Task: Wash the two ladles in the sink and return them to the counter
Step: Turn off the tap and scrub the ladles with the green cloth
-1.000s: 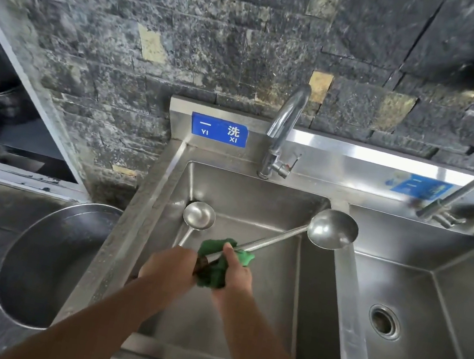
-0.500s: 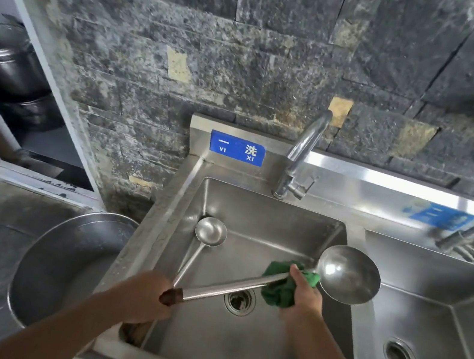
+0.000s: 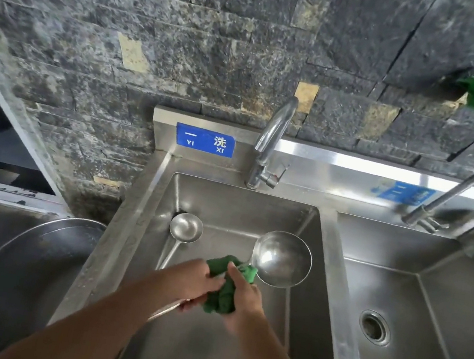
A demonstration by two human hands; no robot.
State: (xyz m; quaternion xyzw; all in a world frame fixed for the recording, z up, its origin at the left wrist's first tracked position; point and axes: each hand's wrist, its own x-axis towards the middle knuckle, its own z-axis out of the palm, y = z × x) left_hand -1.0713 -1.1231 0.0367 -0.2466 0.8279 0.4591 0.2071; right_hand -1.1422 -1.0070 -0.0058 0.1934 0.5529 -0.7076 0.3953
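Head: both hands [image 3: 243,299] scrub large ladle [image 3: 282,258]; cloth [image 3: 221,298].

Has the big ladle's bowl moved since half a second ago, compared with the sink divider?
Yes. The big ladle had its bowl over the divider between the basins; now it sits left of it, inside the left basin, pulled in toward the hands.

The sink [image 3: 329,221] is brushed stainless steel with a dull sheen. Both ladles, the large ladle [image 3: 281,260] and the small ladle [image 3: 186,227], are polished metal and reflect light. The cloth [image 3: 220,300] is soft green fabric, matt and crumpled. The faucet [image 3: 271,141] is glossy chrome. The wall [image 3: 190,44] is rough dark stone. The basin [image 3: 22,277] is smooth steel.
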